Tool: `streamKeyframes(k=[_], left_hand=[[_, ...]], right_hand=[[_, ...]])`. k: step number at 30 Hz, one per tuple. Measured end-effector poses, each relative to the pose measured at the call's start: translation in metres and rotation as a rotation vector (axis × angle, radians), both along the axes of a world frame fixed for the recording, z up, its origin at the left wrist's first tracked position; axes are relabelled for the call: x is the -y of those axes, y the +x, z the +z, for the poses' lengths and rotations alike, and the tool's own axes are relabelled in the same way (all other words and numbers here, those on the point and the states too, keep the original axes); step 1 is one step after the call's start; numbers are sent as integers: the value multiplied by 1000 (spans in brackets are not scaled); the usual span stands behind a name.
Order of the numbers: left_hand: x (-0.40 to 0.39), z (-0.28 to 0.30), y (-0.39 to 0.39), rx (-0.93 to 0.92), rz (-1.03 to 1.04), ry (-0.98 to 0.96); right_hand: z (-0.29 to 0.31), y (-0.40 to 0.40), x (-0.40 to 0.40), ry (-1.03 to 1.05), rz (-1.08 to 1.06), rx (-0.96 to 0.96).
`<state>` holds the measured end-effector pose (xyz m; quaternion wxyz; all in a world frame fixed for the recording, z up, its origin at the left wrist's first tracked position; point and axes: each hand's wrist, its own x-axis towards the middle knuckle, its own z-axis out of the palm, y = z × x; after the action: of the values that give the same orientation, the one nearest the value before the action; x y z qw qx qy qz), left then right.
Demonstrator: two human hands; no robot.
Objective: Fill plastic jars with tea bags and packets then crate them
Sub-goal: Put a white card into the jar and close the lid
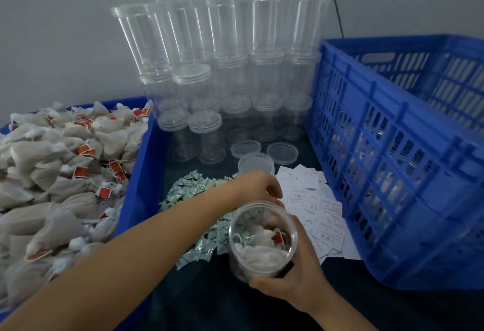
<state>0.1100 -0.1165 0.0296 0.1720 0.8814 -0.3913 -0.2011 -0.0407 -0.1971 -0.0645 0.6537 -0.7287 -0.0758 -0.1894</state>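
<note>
clear jar, packed with white tea bags, gripped by right hand; left hand fingers curled at rim.

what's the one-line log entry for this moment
right hand holds jar | left hand over rim | tea bags inside | lid off

bg: grey wall | black cable running down wall, top right | dark tabletop

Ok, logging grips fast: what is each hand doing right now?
Left hand: fingers curled at the jar rim; whether it holds anything cannot be told.
Right hand: gripping the jar.
</note>
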Motion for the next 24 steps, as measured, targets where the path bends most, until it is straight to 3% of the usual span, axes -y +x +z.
streamKeyframes(k=[9,15,24], left_hand=[[22,-26,-17,220,-131,194],[22,-32,-16,138,-29,60],[20,-42,-8,86,4,14]], right_hand=[[-3,-19,30,2,-94,6],[-7,-18,30,105,-74,-28],[-3,-17,28,168,-88,-67]])
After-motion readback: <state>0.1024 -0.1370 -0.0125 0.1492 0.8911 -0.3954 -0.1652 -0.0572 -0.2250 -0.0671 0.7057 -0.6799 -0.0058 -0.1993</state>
